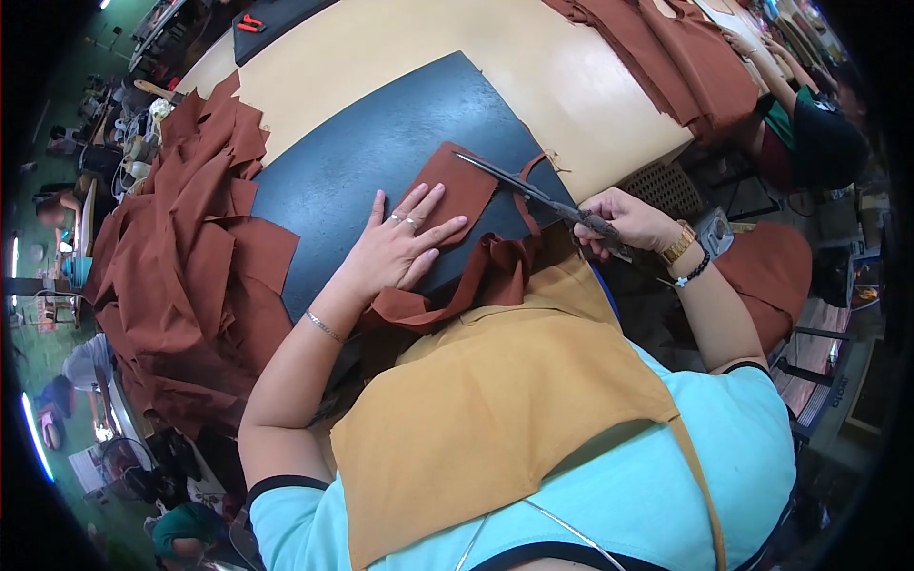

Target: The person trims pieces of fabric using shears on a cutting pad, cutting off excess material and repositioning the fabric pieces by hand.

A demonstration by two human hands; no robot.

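My left hand [405, 238] lies with its fingers spread on a reddish-brown fabric piece [462, 187], pressing it on the dark board [381, 124]. In my right hand [624, 224] is a pair of scissors [533, 193], held by wrapped handles. The scissors point up and left, with their tip over the upper part of the piece. A loose brown strip [471, 281] hangs in folds below the piece, near the board's front edge. Between the blades and the strip, the exact contact is too small to tell.
A large heap of brown fabric [181, 257] lies at the left. More brown fabric [681, 67] is at the upper right, near a co-worker's arms [776, 81]. A red tool [250, 24] rests on another dark board at the top. Brown fabric [766, 276] hangs at the right.
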